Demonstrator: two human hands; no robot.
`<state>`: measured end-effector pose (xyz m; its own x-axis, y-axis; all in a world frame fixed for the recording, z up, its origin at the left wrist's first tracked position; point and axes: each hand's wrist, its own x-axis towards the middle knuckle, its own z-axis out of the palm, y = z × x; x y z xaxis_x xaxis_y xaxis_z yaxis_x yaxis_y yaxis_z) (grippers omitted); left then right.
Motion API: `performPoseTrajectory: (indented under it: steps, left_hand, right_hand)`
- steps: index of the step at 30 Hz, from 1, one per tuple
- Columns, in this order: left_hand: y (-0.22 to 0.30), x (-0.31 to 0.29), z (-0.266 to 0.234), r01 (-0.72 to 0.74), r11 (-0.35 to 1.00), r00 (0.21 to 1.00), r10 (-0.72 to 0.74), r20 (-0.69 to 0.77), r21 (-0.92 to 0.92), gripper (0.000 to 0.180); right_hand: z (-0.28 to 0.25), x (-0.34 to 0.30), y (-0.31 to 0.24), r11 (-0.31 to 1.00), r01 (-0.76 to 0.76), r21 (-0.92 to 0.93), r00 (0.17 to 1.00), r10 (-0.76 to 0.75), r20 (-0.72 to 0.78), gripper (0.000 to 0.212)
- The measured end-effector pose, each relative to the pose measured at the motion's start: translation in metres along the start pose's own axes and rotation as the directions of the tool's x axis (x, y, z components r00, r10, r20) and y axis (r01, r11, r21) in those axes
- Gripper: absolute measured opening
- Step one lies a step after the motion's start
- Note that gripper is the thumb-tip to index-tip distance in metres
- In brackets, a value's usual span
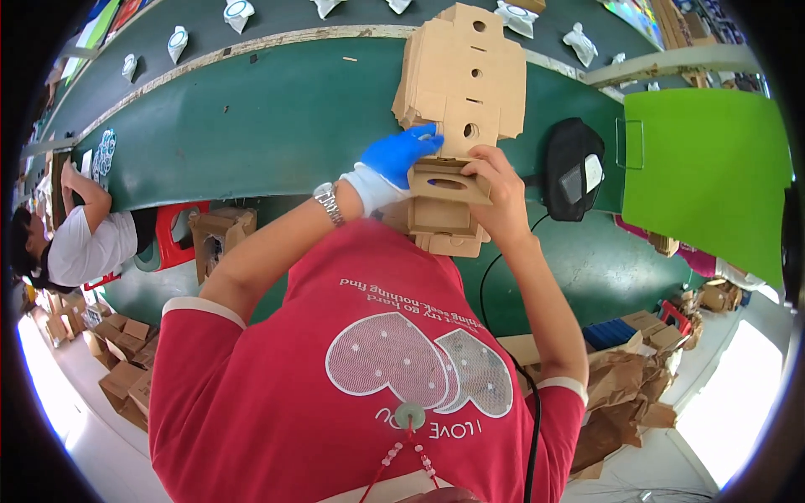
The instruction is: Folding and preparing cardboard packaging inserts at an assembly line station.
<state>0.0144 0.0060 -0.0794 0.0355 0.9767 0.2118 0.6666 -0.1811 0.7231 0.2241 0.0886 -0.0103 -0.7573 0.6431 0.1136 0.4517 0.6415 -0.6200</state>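
Note:
A small brown cardboard box [440, 216], partly folded up, sits at the table's near edge against my body. One of its panels stands tilted and has an oval cut-out, with some blue showing through. My left hand [396, 159], in a blue glove, grips the box's far left corner, fingers bent. At the right corner my bare right hand [501, 193] pinches the panel's edge between thumb and fingers. Just beyond both hands lies a stack of flat die-cut cardboard blanks [461, 75] with round holes and slots.
The green table [277, 126] extends to both sides. Right of the box are a black pouch [575, 168] with a cable and a bright green board [704, 168]. White wrapped items [581, 44] line the dark belt behind. Another person [88, 220] sits at far left.

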Motion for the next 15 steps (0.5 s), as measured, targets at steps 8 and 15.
performPoseTrajectory:
  steps: [8,15]
  left_hand:
    - [0.013,0.031,-0.008,0.019,0.950,0.975,-0.086,0.205,0.311,0.036]
    - [0.009,0.003,-0.019,0.523,0.491,0.829,-0.483,0.282,-0.696,0.068]
  right_hand:
    - [-0.004,0.020,0.014,0.998,0.046,0.047,0.999,-0.046,-0.003,0.033]
    - [0.000,0.034,0.033,0.946,-0.216,0.243,0.975,0.222,0.004,0.020]
